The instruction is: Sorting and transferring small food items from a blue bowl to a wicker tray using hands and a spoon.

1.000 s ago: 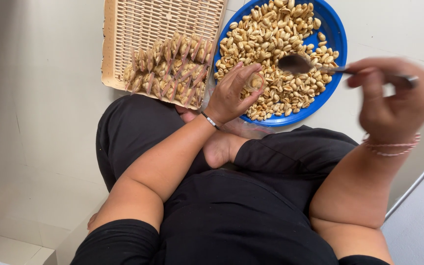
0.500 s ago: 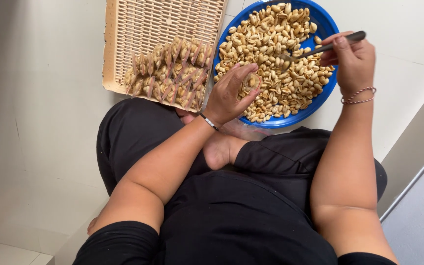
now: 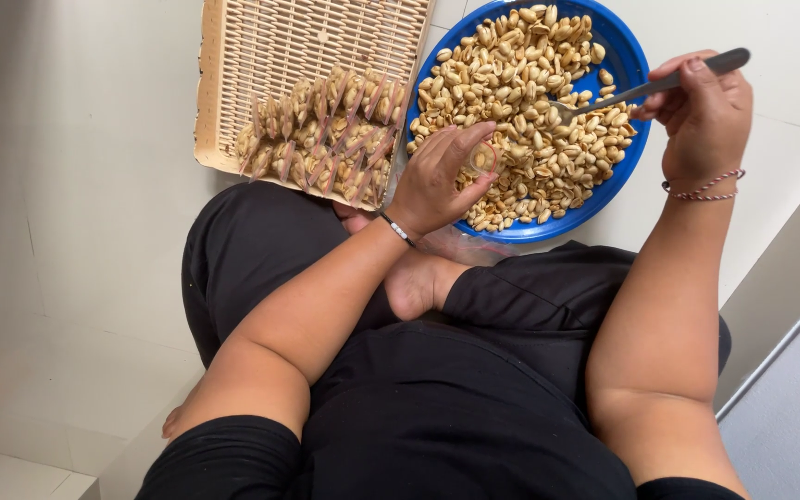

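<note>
Filling step, looks like: left hand pinches a tiny clear bag open over the blue bowl of peanuts on the floor. Right hand fingers curl round a spoon, scoop in the nuts. The next move probably calls for careful tipping into the bag.

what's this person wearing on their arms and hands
Both arms are bare below short black sleeves. The left hand has a thin dark band with a pale bead at its wrist; the right hand has a thin pink and white string bracelet.
</note>
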